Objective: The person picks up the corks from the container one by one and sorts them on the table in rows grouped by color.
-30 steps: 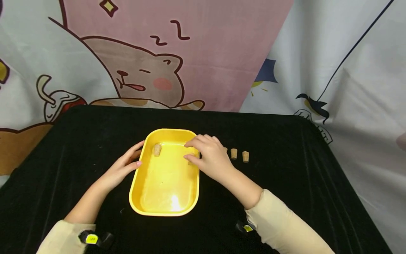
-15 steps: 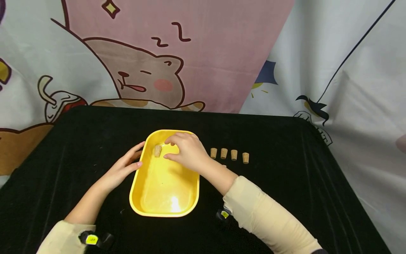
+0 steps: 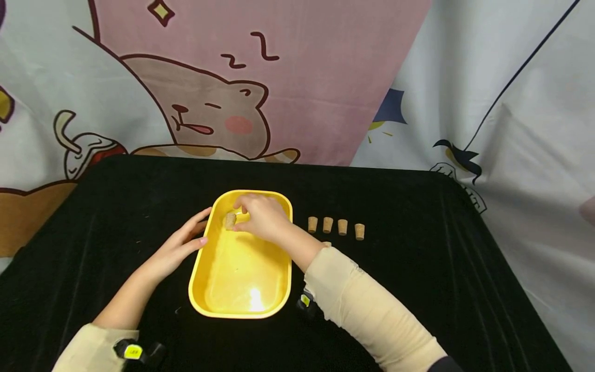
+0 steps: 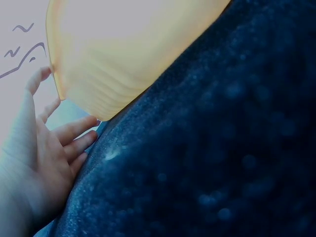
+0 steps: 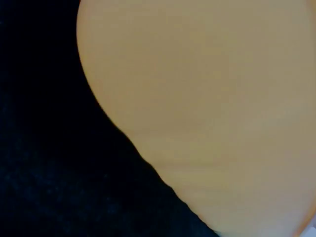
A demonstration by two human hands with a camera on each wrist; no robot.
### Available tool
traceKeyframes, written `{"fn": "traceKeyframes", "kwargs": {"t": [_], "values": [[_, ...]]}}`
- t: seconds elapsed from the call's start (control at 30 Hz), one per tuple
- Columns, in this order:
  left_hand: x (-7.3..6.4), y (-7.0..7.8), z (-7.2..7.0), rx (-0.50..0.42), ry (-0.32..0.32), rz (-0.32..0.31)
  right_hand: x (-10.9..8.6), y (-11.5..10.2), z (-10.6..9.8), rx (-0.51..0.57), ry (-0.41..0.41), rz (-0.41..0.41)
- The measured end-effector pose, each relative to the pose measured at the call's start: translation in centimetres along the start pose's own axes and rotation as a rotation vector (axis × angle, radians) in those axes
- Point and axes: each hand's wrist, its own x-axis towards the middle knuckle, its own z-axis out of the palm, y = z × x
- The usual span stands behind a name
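Note:
In the head view a yellow tray [image 3: 239,310] lies on the black cloth. One small cork stopper [image 3: 230,221] stands inside it, near its far left corner. My right hand [image 3: 262,214] reaches into the tray, its thumb and forefinger spread apart just right of this cork. The thumb tip is very close to the cork; whether it touches cannot be told. With my left hand [image 3: 178,245] I touch the tray's left side, fingers extended. In the left wrist view, the fingertips of the left hand [image 4: 54,163] meet the tray's outer wall [image 4: 113,74].
To the tray's right, several cork stoppers [image 3: 327,225] stand in a row on the black cloth [image 3: 418,268]. Another cork [image 3: 327,243] shows just above the right sleeve [image 3: 372,310]. A printed curtain [image 3: 316,103] hangs behind. The tray wall [image 5: 197,98] fills most of the right wrist view.
My right hand has moved left from the tray's right rim to the cork inside. That uncovers more of the corks on the cloth. The left hand and tray stay put.

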Motion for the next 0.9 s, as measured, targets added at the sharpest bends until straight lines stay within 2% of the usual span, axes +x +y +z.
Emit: {"fn": "traceKeyframes", "kwargs": {"t": [0.27, 0.47, 0.9], "values": [[-0.1, 0.0, 0.1, -0.009, 0.004, 0.008, 0.9, -0.2, 0.7, 0.001, -0.062, 0.053], [0.0, -0.1, 0.1, -0.006, 0.004, 0.013, 1.5, -0.2, 1.4, 0.023, -0.076, 0.096], [0.0, -0.1, 0.1, -0.011, 0.005, 0.004, 1.8, -0.4, 2.4, 0.017, -0.083, 0.108]]}}
